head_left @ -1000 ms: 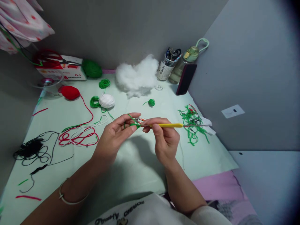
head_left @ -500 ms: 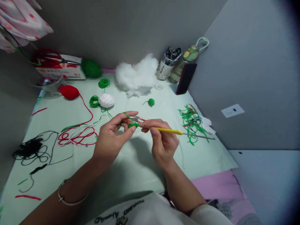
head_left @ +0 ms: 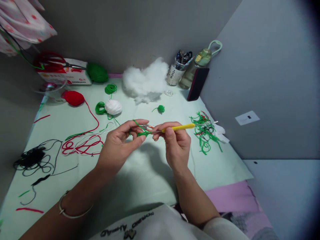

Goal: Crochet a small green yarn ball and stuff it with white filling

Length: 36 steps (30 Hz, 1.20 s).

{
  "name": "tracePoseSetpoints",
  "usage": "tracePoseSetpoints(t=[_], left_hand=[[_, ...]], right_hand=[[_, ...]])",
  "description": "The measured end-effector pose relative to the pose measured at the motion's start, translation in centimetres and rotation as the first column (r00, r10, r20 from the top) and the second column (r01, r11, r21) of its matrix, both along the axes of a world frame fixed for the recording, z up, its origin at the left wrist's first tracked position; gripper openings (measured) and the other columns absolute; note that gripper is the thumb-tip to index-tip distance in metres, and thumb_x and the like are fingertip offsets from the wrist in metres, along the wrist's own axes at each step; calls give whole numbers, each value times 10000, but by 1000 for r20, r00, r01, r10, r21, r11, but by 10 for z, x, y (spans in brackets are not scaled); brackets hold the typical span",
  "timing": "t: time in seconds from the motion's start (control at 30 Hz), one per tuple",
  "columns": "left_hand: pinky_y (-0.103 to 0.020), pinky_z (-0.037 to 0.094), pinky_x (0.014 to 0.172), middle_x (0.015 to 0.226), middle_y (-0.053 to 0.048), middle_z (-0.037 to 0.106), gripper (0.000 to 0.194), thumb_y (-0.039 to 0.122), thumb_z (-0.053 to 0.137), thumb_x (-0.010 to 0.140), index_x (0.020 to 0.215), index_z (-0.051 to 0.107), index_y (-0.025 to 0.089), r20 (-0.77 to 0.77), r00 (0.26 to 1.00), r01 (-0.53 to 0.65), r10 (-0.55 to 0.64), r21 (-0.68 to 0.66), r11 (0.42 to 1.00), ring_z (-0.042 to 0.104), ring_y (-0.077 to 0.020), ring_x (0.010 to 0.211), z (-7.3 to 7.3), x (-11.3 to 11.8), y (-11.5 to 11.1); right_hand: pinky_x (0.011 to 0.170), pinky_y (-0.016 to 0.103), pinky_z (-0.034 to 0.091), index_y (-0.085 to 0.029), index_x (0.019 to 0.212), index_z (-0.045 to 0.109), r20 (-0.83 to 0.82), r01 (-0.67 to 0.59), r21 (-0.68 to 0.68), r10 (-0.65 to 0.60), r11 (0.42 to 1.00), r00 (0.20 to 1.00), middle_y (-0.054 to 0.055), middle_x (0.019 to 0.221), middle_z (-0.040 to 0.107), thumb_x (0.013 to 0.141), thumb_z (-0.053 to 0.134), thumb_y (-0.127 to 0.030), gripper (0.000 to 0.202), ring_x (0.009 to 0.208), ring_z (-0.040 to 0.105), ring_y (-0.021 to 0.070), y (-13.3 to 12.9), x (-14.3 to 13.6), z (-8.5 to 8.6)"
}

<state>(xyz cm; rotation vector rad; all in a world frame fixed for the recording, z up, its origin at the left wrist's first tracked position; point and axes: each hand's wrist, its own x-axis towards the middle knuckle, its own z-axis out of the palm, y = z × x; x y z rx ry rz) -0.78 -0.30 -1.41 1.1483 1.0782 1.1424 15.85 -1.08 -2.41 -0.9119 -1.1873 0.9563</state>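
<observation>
Between the thumb and fingers of my left hand (head_left: 121,143) is a small piece of green crochet work (head_left: 143,134). A green yarn strand runs up over the left index finger. My right hand (head_left: 176,145) grips a crochet hook (head_left: 181,127) with a yellow handle and metal at both ends. One metal end meets the green work; the other points right, over the yarn scraps. Behind the fingers, a pair of small scissors (head_left: 149,126) shows in part on the table. The exact stitch at the hook's tip is too small to make out.
White stuffing (head_left: 146,80) lies at the back, with a pen cup (head_left: 174,75), a bottle (head_left: 188,75) and a phone (head_left: 198,84) to its right. Red yarn (head_left: 75,98), white yarn (head_left: 113,107) and black yarn (head_left: 32,157) are on the left. Green scraps (head_left: 205,131) lie right.
My right hand has turned the hook, so its free end has swung up and to the left. My left hand stays nearly in place, holding the green work.
</observation>
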Motion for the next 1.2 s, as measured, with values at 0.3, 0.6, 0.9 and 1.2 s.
tracePoseSetpoints(t=[0.3,0.6,0.9,1.2], left_hand=[[-207,470,699,788,48,623,478,182,807,819,1282,732,272,134,988,-65,78,-102,993,504,-83,655,5,14,-12],[-207,546,778,650,85,577,356,185,829,795,1149,801,203,488,873,170,-4,-295,940,286,-14,463,9,8,0],[-157,465,608,713,63,605,398,212,850,787,1180,788,216,480,876,131,50,-337,932,376,-24,507,1,14,-4],[-203,514,742,795,32,681,317,173,834,784,1096,820,226,494,870,167,2,-297,940,468,-44,579,0,10,1]], right_hand=[[823,403,612,-350,1119,754,511,33,472,-304,881,804,35,1033,754,963,638,-165,269,938,720,208,-8,-4,-18],[644,337,574,-249,962,773,27,25,89,-27,996,999,38,901,751,1014,612,-329,187,703,665,156,0,-1,0],[838,416,631,-343,1134,782,494,22,419,-248,908,833,52,1094,777,962,649,-173,276,974,736,218,-5,-3,-13],[654,325,594,-242,941,787,54,-17,18,16,1000,998,40,916,768,988,652,-361,187,725,679,159,2,-1,1]])
